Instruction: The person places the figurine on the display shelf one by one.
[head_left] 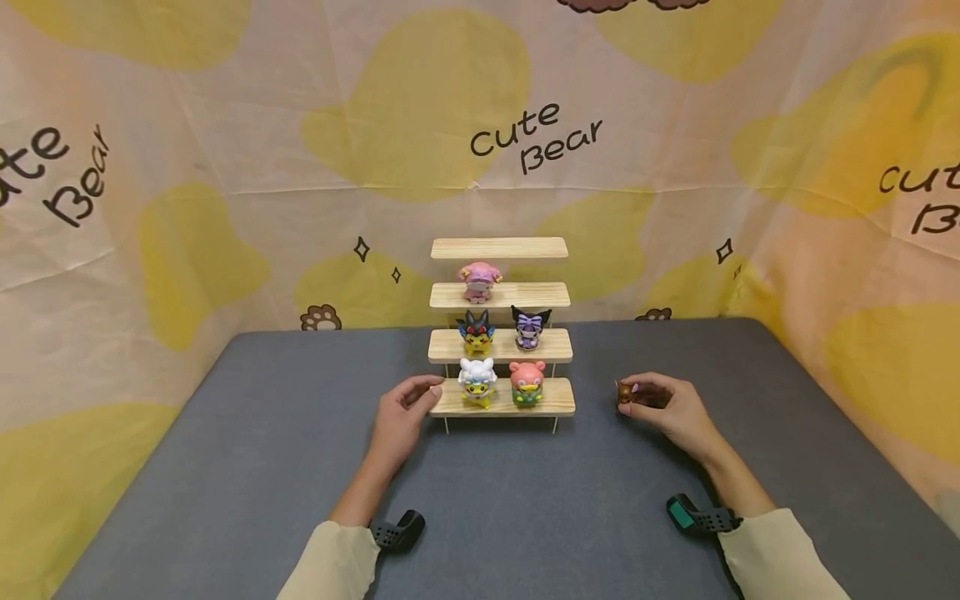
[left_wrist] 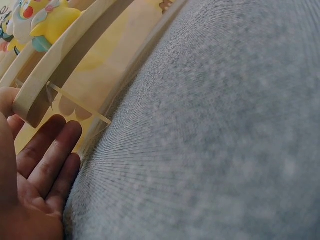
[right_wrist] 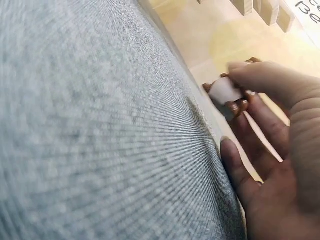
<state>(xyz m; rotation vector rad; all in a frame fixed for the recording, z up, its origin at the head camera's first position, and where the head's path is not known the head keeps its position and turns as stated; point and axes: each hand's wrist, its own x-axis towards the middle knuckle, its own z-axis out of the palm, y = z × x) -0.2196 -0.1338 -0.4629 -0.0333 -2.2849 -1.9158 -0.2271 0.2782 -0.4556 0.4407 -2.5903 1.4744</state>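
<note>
A tiered wooden display stand [head_left: 501,403] stands in the middle of the table, with small figurines on its steps. My left hand [head_left: 402,410] holds the left end of the lowest step between thumb and index finger; in the left wrist view, its other fingers [left_wrist: 50,162] extend below the step. To the right of the stand, my right hand [head_left: 675,410] pinches a small brown figurine [head_left: 625,392] between thumb and fingertips. In the right wrist view, this figurine [right_wrist: 225,92] shows a pale underside, and its far side is hidden.
On the lowest step are a white-hooded yellow figurine [head_left: 477,385] and a pink-hooded one [head_left: 527,384]. Above them stand a black-eared yellow figurine [head_left: 477,335] and a purple-and-black one [head_left: 529,328]. A pink figurine [head_left: 479,282] occupies the third step. Patterned cloth [head_left: 420,108] hangs behind the grey table [head_left: 510,517].
</note>
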